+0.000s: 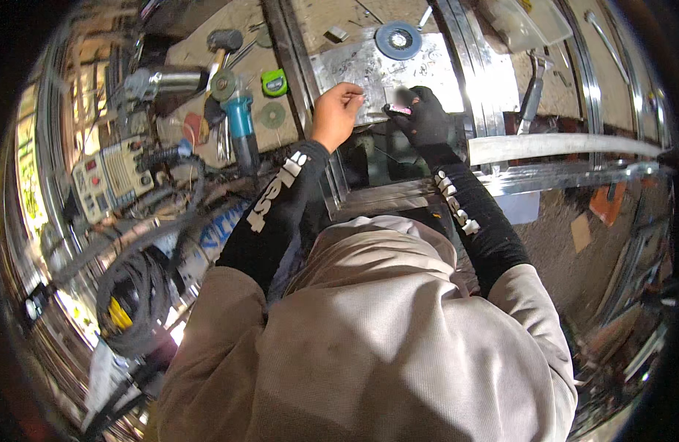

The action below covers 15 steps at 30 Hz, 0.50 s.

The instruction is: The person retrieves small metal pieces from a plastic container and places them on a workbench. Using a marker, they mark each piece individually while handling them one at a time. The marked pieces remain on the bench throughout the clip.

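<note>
My left hand (pixel 338 118) is bare, its wrist in a black sleeve. Thumb and fingertips meet in a pinch above a bright metal sheet (pixel 347 70); whatever sits between them is too small to make out. A black glove covers my right hand (pixel 428 121), which is curled around a small pink object (pixel 400 110) over the sheet's near right part. Only a strip of that object shows, and a blurred patch lies just above it. The two hands are a short gap apart. Beyond them, a dark grey grinding disc (pixel 398 40) lies flat on the sheet.
Steel frame bars (pixel 299 66) surround the sheet. To the left lie a teal angle grinder (pixel 240 121), a green tape measure (pixel 274 82), a hammer (pixel 223 40) and a beige control box (pixel 112 179). Right are a clamp (pixel 532 92), a pale curved strip (pixel 560 147) and an orange piece (pixel 608 202).
</note>
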Available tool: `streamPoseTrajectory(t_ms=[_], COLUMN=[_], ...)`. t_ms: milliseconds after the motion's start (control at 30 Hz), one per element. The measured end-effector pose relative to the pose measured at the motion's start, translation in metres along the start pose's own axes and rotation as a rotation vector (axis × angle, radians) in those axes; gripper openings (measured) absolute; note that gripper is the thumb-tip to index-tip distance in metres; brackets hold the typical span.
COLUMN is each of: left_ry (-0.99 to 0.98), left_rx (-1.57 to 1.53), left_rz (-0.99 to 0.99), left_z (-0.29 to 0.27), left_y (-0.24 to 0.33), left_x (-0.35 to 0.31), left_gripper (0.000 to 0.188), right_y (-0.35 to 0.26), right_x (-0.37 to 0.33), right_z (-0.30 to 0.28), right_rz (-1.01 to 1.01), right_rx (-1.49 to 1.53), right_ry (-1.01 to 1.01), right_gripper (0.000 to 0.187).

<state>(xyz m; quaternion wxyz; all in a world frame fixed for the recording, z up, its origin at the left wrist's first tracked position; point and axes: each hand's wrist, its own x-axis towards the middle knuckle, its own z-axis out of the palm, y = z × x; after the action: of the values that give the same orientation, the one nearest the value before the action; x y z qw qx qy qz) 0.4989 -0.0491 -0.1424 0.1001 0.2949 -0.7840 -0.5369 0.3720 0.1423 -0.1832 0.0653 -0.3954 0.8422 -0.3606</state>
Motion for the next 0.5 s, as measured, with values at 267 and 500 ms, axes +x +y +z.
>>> streamPoseTrajectory(t_ms=[267, 500], left_ry=[-0.302, -0.323], left_rx=[0.258, 0.261], left_rz=[0.387, 0.424], left_z=[0.013, 0.014], left_y=[-0.006, -0.013], left_x=[0.074, 0.087], left_gripper=[0.013, 0.014], right_y=[-0.033, -0.026], right_x=[-0.013, -0.013], right_z=[0.041, 0.029], right_rz=[0.225, 0.195], right_rx=[-0.039, 0.066], right_ry=[0.355, 0.306], right_gripper=[0.036, 0.04])
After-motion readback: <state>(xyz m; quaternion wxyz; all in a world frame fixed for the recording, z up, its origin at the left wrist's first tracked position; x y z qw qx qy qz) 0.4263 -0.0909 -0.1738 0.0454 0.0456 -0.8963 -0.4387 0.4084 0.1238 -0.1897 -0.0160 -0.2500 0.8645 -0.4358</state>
